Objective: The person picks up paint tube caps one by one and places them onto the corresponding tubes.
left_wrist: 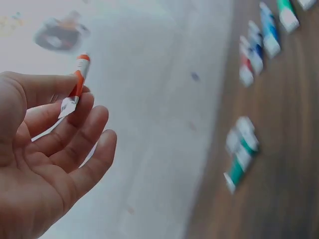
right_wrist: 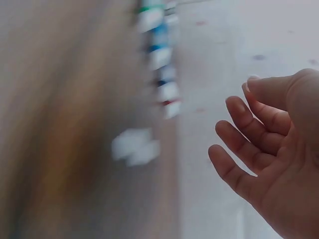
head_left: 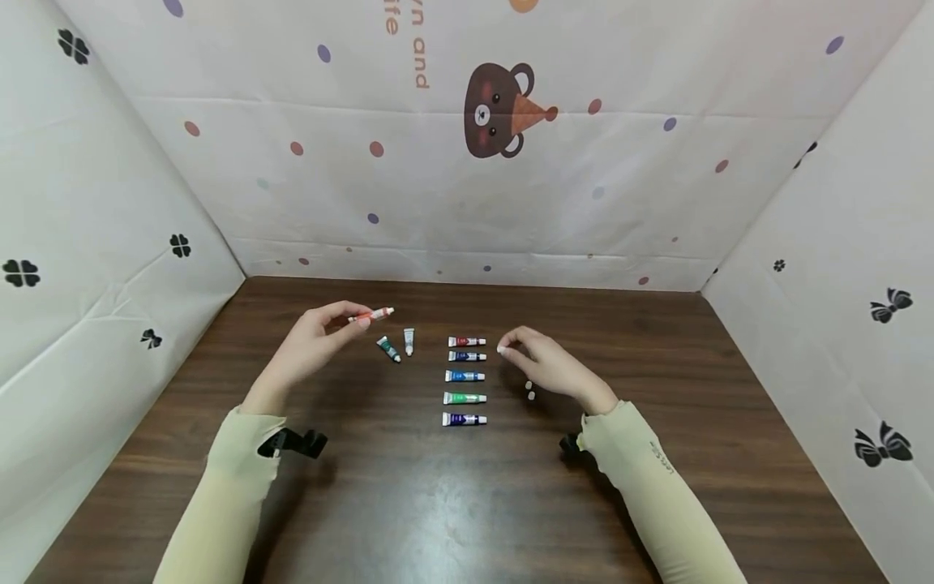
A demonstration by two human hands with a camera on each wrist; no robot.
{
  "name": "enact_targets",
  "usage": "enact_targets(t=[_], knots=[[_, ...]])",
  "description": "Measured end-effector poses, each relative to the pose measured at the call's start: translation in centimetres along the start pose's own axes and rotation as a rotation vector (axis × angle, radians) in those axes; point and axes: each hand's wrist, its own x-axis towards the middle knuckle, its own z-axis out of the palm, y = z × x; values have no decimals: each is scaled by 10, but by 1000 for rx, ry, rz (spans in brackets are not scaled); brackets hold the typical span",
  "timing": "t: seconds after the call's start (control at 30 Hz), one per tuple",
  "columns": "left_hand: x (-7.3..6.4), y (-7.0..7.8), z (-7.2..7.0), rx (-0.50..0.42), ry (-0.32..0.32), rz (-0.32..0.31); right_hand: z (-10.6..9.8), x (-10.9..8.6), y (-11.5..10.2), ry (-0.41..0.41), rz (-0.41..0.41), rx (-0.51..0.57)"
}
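My left hand pinches an orange paint tube between thumb and fingertips, raised above the far left of the table. In the left wrist view, the tube's narrow nozzle end points up and its flat silver end lies by the fingers. Thumb and forefinger of my right hand meet on a small white cap, mostly hidden by the fingertips. Two more white caps lie on the table just below this hand. A dark green tube and a whitish tube lie near the left hand.
Between the hands, several paint tubes lie in a column: red, dark blue, blue, green and violet. The brown wooden table meets patterned white sheets at the back and both sides.
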Motion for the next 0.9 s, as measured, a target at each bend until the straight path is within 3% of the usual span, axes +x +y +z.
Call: enact_targets(t=[0.17, 0.3, 0.53, 0.77, 0.9], knots=[[-12, 35, 9, -39, -1, 95, -7, 2, -34, 39, -48, 101], [-19, 48, 20, -49, -43, 130, -4, 2, -57, 35, -98, 95], [-24, 55, 39, -72, -103, 152, 4, 2, -77, 59, -150, 67], [-19, 57, 51, -48, -133, 215, 9, 0, -83, 73, -190, 74], [-18, 56, 55, -41, -150, 217, 11, -1, -85, 90, -216, 48]])
